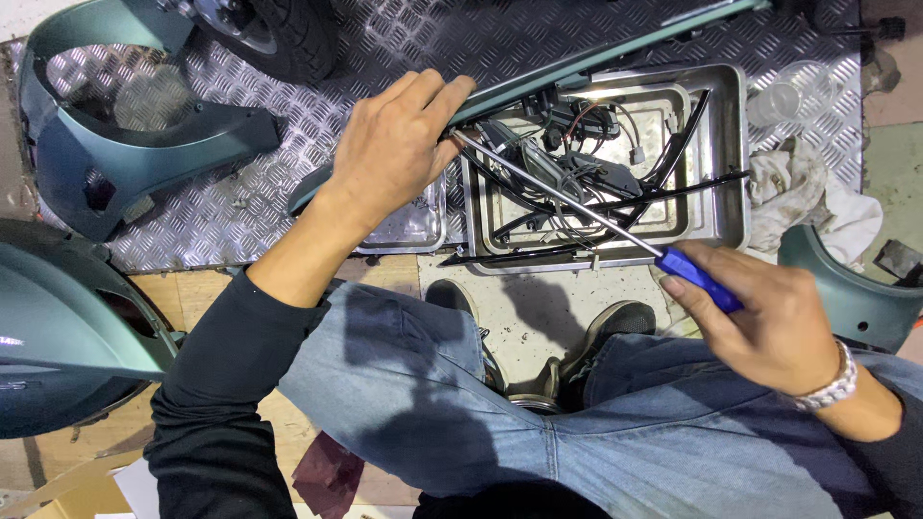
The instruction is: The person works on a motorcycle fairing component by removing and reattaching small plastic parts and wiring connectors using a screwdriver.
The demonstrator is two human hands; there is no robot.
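Over metal tray (731, 144): R hand (769, 317) grip clamped on screwdriver (615, 231); L hand (399, 144) clamped on green panel (596, 62).

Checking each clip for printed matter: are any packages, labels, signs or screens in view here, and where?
None that I can make out.
Nearest to packaging: a clear plastic cup lying on the metal tread plate at upper right, unprinted.
A tan cardboard piece at bottom left, plain.
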